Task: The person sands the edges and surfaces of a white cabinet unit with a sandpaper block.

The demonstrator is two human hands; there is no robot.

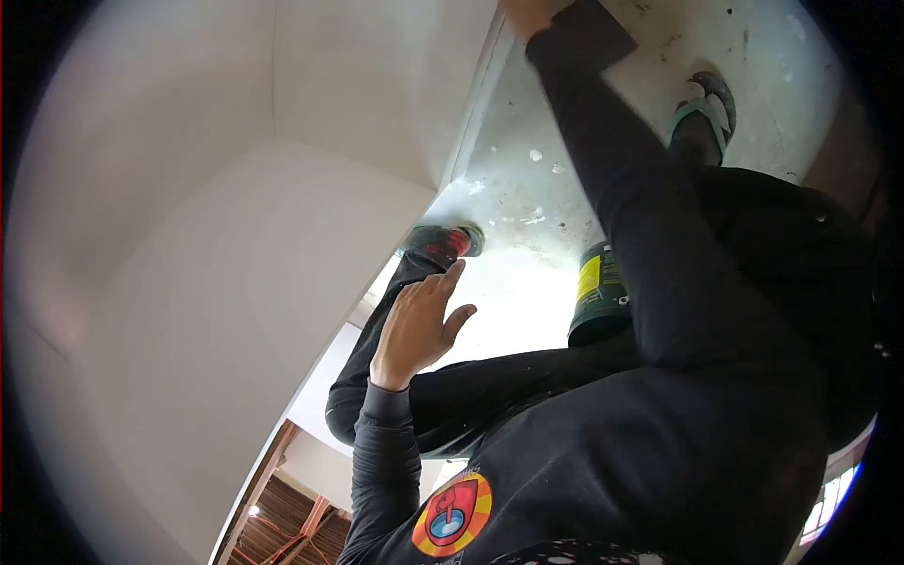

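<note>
My left hand hovers in front of my bent leg, its back toward me, fingers stretched out and thumb apart, holding nothing. Close to its left is the white wall panel. My right arm reaches far up along the foot of the wall, and my right hand is cut off by the top edge, so its fingers are hidden. A dark, flat, square-cornered shape shows beside that wrist; I cannot tell whether the hand holds it.
A dark green bucket with a yellow label stands on the floor between my legs. The pale floor carries white spots and dark specks. My sandalled foot is at upper right, the other foot near the wall's edge.
</note>
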